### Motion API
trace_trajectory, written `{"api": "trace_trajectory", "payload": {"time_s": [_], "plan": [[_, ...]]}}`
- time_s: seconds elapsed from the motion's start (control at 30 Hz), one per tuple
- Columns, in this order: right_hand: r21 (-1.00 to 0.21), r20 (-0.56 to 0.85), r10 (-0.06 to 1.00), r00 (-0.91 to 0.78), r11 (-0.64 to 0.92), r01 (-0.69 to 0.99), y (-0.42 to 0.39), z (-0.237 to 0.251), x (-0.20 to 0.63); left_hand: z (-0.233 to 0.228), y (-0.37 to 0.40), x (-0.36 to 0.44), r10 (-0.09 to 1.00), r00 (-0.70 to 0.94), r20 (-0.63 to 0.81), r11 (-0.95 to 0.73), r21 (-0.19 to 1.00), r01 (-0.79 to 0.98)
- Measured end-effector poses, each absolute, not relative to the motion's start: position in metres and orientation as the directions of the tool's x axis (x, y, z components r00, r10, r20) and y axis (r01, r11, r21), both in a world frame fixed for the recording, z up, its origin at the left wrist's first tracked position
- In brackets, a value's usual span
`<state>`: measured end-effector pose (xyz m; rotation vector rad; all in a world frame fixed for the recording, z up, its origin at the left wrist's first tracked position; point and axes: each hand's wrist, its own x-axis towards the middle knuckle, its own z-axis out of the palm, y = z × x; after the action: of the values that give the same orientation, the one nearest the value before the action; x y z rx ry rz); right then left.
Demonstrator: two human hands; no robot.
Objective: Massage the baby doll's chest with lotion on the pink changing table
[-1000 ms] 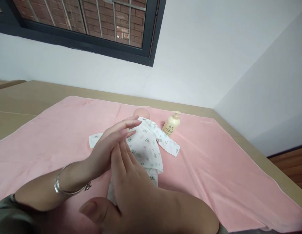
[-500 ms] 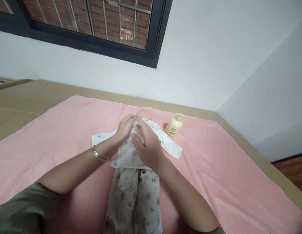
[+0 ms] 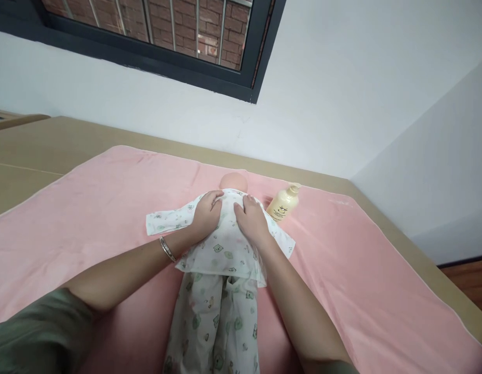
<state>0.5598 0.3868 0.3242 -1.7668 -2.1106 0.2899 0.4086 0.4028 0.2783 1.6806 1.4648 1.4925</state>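
Observation:
A baby doll (image 3: 233,182) lies on a pink cloth, its bald head away from me. It wears a white printed top (image 3: 223,248) and matching printed trousers (image 3: 217,322). My left hand (image 3: 208,210) rests on the left side of the doll's chest, fingers laid over the fabric. On the right side of the chest lies my right hand (image 3: 253,218), its fingers stretched out. Neither hand grips anything, and the two are apart. The top's sleeves reach out to both sides, partly covered by my hands and forearms.
A cream pump bottle (image 3: 283,202) is just right of the doll's shoulder. The pink cloth (image 3: 89,208) covers much of a tan surface (image 3: 69,140), which meets a white wall (image 3: 322,104). Above is a dark-framed window (image 3: 166,57) with bars behind it.
My hands have moved apart from near each other above the chest and come down onto its two sides. The view has shifted slightly; doll and bottle lie as before.

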Motion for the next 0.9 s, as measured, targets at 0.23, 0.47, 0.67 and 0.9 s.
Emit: {"api": "trace_trajectory", "payload": {"time_s": [0.23, 0.47, 0.67, 0.9], "plan": [[-0.233, 0.141, 0.917, -0.372, 0.396, 0.888, 0.36, 0.327, 0.536, 0.275, 0.404, 0.407, 0.908, -0.139, 0.394, -0.308, 0.856, 0.416], [-0.303, 0.099, 0.986, -0.137, 0.161, 0.939, 0.376, 0.326, 0.548, 0.275, 0.403, 0.408, 0.905, -0.126, 0.406, -0.318, 0.843, 0.435], [-0.202, 0.15, 0.941, -0.303, 0.329, 0.923, 0.356, 0.329, 0.536, 0.274, 0.403, 0.408, 0.901, -0.134, 0.413, -0.318, 0.837, 0.445], [-0.343, 0.091, 0.988, -0.128, 0.151, 0.927, 0.381, 0.321, 0.553, 0.277, 0.404, 0.408, 0.908, -0.128, 0.399, -0.307, 0.842, 0.443]]}}
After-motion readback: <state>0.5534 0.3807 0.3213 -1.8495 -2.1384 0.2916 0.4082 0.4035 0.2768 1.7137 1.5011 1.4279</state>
